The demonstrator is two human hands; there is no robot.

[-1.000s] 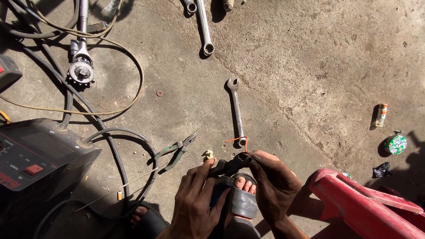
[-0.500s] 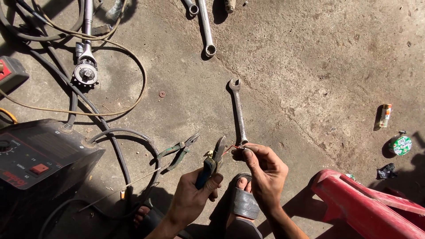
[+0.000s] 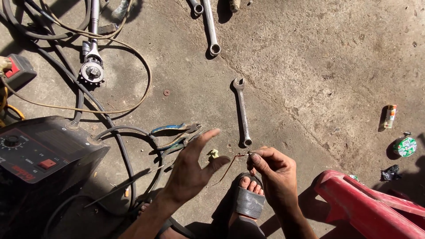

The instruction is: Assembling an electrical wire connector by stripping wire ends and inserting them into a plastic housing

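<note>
The red plastic seat (image 3: 372, 208) runs off the bottom-right edge (as does the welding machine (image 3: 40, 155) at left).

a wrench (image 3: 242, 113) lies on the concrete floor (image 3: 310, 66), a second wrench (image 3: 210, 26) above it. pliers (image 3: 175, 135) rest beside a dark welder (image 3: 42, 155) with its cables (image 3: 79, 102). a red plastic chair (image 3: 367, 208) stands at lower right, a lighter (image 3: 390, 116) and a tape roll (image 3: 404, 146) near it.

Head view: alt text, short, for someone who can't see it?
Over a concrete floor, the right hand pinches a thin wire while the left hand hangs open beside it. Pliers, a wrench and a welding machine lie around.
</note>
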